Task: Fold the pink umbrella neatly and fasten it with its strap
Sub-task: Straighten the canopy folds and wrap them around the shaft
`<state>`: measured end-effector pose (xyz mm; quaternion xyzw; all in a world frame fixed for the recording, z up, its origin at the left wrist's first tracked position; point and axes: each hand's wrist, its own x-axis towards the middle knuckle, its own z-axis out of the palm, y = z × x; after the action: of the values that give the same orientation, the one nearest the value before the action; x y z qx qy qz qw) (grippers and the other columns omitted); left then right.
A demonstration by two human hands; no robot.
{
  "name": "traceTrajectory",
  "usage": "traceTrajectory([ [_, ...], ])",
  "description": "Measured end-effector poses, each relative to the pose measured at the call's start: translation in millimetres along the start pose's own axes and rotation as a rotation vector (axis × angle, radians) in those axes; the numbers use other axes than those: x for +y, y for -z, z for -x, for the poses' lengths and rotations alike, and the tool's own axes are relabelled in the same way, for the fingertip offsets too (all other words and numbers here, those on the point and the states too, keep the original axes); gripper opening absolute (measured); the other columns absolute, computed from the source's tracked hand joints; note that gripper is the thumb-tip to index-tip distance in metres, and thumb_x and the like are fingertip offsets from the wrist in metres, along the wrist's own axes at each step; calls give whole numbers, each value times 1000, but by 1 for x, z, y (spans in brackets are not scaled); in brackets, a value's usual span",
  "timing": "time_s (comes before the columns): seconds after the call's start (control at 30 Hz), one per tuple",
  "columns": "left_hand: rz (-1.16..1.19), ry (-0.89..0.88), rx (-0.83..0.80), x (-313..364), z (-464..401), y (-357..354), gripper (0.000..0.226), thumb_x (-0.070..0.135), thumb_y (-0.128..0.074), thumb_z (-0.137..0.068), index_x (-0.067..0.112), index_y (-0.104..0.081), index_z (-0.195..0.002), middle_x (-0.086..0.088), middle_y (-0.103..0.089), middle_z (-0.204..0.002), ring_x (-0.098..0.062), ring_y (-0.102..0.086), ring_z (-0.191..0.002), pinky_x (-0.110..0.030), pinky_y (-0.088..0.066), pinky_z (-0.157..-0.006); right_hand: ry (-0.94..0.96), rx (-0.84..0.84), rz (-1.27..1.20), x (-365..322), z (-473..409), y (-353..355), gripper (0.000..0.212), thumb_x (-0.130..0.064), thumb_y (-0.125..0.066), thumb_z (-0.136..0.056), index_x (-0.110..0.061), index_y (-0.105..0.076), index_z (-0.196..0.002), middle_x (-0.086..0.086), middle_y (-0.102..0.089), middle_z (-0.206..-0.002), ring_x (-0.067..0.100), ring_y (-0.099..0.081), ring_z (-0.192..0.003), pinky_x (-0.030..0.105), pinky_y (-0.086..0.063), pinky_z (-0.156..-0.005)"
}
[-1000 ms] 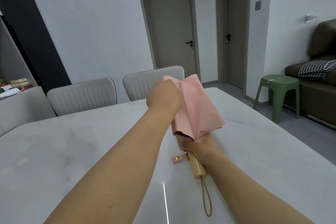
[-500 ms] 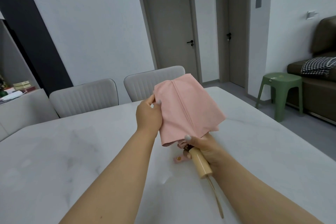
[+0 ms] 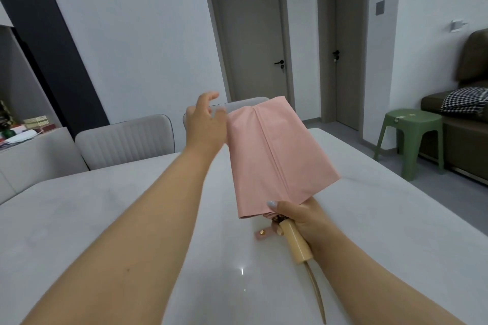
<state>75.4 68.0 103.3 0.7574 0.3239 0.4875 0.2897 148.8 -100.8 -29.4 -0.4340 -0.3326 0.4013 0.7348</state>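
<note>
Two hands work low in the frame: the right hand (image 3: 298, 216) grips the pink umbrella (image 3: 277, 155) where canopy meets wooden handle (image 3: 294, 241); the left hand (image 3: 204, 124), fingers loose, touches the canopy's upper left edge. Light, soft fabric probably slips, so the folds are best pinched. Its strap (image 3: 262, 233) dangles below, over the glossy white table (image 3: 79, 219). Farther back: grey chairs (image 3: 124, 140), doors, green stool (image 3: 412, 140).
</note>
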Motion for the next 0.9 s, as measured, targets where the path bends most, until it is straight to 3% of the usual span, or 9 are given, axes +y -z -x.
traceTrajectory([
  [0.07, -46, 7, -151, 12, -13, 11, 15, 43, -48, -88, 51, -58, -97, 5, -57, -96, -22, -61, -95, -44, -50, -95, 12, -17, 34, 0, 2, -1, 28, -9, -71, -66, 1, -60, -89, 11, -57, -64, 19, -50, -42, 30, -49, -46],
  [0.17, -85, 21, -370, 24, -24, 20, 14, 32, -52, -98, 25, -63, -94, 8, -54, -77, -11, -52, -66, -29, -50, -75, 21, -46, 67, 1, 5, -1, 26, -9, -70, -67, 2, -60, -88, 7, -60, -58, 18, -52, -42, 25, -46, -42],
  [0.23, -101, 44, -444, 27, -28, 25, 17, 31, -56, -97, 18, -59, -86, 5, -52, -70, -12, -47, -59, -26, -46, -66, 31, -59, 70, 2, 5, -1, 27, -8, -70, -67, 2, -60, -90, 7, -61, -60, 19, -54, -43, 25, -45, -42],
  [0.43, -138, 76, -502, 26, -36, 39, 15, 21, -63, -93, 17, -55, -80, 3, -53, -70, -12, -50, -62, -29, -48, -71, 29, -64, 111, 6, 3, 0, 30, -9, -73, -67, 4, -62, -91, 19, -59, -70, 31, -55, -55, 28, -44, -44],
  [0.63, -100, 135, -546, 26, -37, 47, 28, 26, -61, -94, 16, -56, -69, 3, -52, -66, -14, -49, -66, -34, -48, -80, 28, -80, 114, 8, 1, -1, 25, -9, -72, -70, 3, -62, -89, 23, -59, -72, 40, -54, -67, 29, -44, -44],
  [0.77, -48, 137, -604, 27, -36, 47, 39, 23, -59, -96, 23, -64, -57, 10, -59, -61, -16, -53, -73, -36, -46, -83, 31, -68, 127, 8, 1, 1, 23, -10, -72, -69, 4, -63, -85, 22, -61, -68, 37, -58, -62, 28, -44, -43],
  [0.9, 6, 155, -633, 25, -34, 50, 53, 17, -58, -95, 23, -59, -42, 11, -55, -55, -15, -50, -71, -34, -44, -81, 24, -73, 140, 8, 1, 3, 24, -12, -73, -70, 4, -63, -86, 24, -62, -70, 36, -59, -61, 28, -45, -44],
])
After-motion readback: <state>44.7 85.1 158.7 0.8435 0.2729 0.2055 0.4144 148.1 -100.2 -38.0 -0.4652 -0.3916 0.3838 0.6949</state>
